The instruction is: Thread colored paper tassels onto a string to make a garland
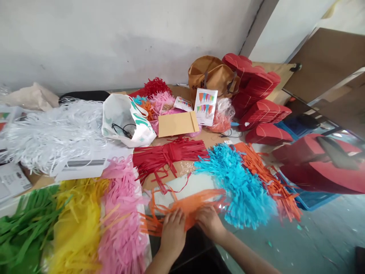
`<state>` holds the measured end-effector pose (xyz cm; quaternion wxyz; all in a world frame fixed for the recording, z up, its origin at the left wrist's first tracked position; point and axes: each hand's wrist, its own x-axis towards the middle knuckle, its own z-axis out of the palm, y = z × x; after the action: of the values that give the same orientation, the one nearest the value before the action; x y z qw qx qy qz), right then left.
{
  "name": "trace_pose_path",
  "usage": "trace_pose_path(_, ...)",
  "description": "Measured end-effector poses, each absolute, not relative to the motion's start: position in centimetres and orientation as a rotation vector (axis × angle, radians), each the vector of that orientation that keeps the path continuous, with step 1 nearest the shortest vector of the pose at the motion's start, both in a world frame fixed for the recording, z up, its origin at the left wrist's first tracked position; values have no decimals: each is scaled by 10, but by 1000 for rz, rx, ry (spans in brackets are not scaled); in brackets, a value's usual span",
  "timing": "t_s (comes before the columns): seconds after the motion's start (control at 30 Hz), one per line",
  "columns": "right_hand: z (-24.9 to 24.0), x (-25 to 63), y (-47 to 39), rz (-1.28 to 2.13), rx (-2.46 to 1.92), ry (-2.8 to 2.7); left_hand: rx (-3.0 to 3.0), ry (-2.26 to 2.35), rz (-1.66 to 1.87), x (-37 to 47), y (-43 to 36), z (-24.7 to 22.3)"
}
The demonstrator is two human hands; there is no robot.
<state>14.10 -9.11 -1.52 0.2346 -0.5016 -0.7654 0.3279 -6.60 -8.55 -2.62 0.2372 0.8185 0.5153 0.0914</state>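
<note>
Laying left grip (pixel 173 227) over the orange fringed paper (pixel 191 201), fingers side by side, and right grip (pixel 209 220) just beside, fingers bent; cannot tell whether clenched on it or only pressing. Have it at the middle of the table's (pixel 209 141) near edge, partly over a pale sheet (pixel 185 185), long axis running left to right, slightly away toward the right, with loose strips spread toward the left. Beyond, see a red fringed bundle (pixel 173 150), also lengthwise left to right; to the right, blue fringe (pixel 238 182); to the left, pink fringe (pixel 122 217), then yellow fringe (pixel 78 224). Farther back, find a white plastic bag (pixel 114 118), open, with black cord (pixel 124 130) inside; toward the far edge, a brown bag (pixel 212 74), contents hidden; beside it, a clear bag (pixel 224 114) with something orange inside. Off the right edge, notice a blue crate (pixel 316 199) below red stacks (pixel 316 167).
</note>
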Motion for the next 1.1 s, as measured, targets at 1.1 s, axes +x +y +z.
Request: trace_pose_path(1.1,-12,114,-28,821,-1942,-2174,1533,1925,410,-76,-47,-12)
